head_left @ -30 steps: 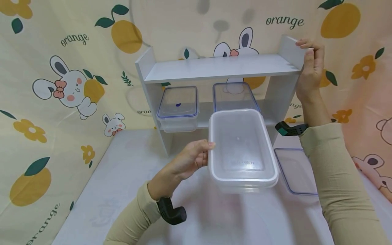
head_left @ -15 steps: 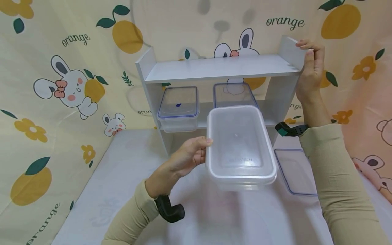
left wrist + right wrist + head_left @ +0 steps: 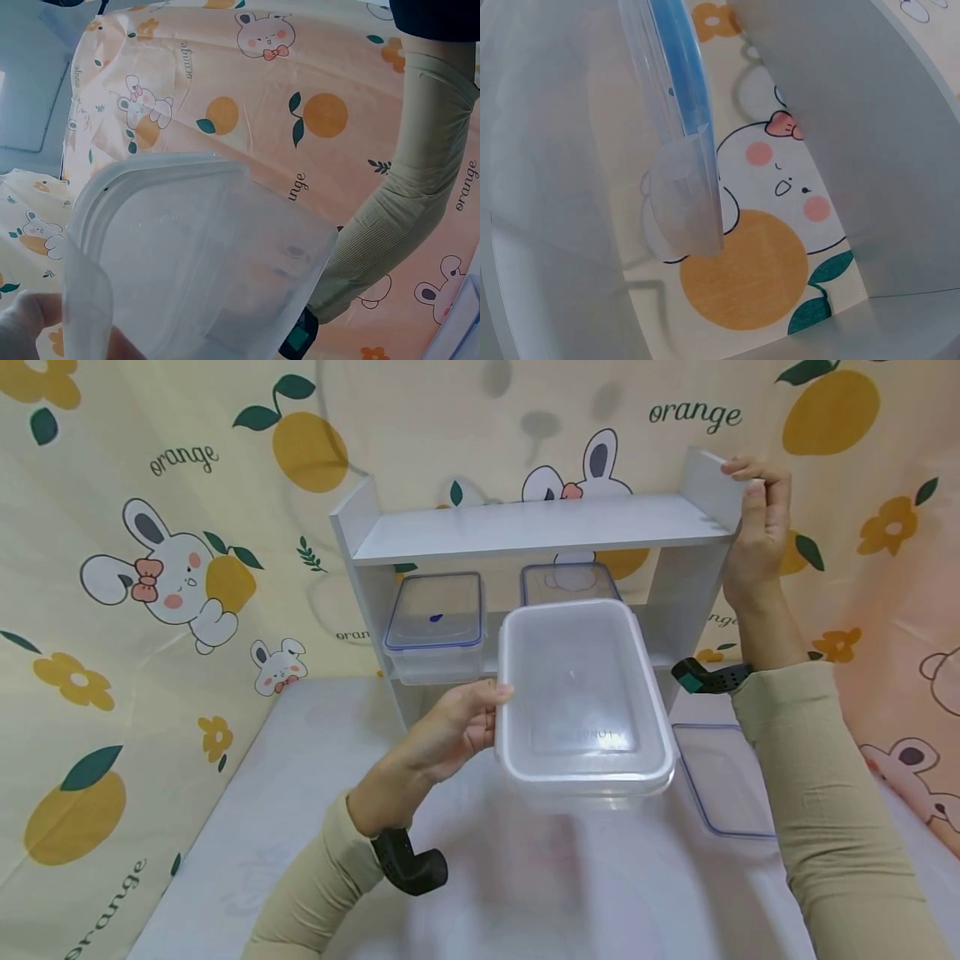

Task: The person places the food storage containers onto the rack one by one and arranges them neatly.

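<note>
My left hand grips a clear plastic food container by its left side, thumb on top at the rim. The container has a frosted whitish lid and is held in the air before the white shelf, overlapping the middle board's right part. In the left wrist view the container fills the lower middle, with the thumb at its near edge. Up at the right, my right hand holds the top of the shelf's right side panel, fingers over the edge. The right wrist view looks into the shelf and does not show that hand.
On the middle board stand a blue-rimmed lidded container at left and another blue-rimmed container at right, partly hidden. A blue-rimmed clear container lies on the table at right. A patterned cloth hangs behind and around.
The left hand has lifted the whitish-lidded container a little and carried it slightly left, so it covers more of the right container on the shelf. The right hand stays on the side panel.
</note>
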{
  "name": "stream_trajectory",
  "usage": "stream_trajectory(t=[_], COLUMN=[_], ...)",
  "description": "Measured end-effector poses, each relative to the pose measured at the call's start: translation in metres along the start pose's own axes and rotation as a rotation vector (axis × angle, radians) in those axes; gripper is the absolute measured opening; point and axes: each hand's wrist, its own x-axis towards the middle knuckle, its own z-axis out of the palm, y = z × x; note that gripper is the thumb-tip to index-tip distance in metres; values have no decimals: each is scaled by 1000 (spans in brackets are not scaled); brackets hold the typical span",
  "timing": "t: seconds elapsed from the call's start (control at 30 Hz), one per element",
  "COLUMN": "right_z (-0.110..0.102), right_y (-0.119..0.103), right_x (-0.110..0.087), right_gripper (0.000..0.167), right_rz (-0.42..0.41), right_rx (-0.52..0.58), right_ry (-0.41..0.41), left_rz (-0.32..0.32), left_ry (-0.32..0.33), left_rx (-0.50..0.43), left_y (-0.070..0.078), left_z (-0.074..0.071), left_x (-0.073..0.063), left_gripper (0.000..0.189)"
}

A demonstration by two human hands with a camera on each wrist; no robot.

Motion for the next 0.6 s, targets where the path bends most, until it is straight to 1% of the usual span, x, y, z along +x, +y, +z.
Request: stream_trajectory(t=[0.2, 0.27, 0.37, 0.47, 0.5, 0.6], right_z=[1, 1, 0, 1, 1, 1], right_y=[1, 1, 0, 0, -1, -1], right_x=[0, -1, -1, -1, -1, 0], right_gripper=[19, 18, 19, 19, 19, 20], right_rz=[9, 13, 16, 16, 14, 12], right_rx=[6, 9, 11, 8, 5, 2], right_ry=[7, 8, 8, 4, 3, 3], left_rz=[-2, -2, 5, 7, 9, 13], left_ry=[17, 20, 18, 22, 24, 33], left_rx=[-8, -9, 2, 8, 5, -11], left_y=[5, 6, 8, 11, 12, 15], left_z=[0, -1, -1, -2, -2, -3], left_x=[0, 0, 1, 1, 1, 1], left_gripper=[75, 77, 89, 107, 107, 91])
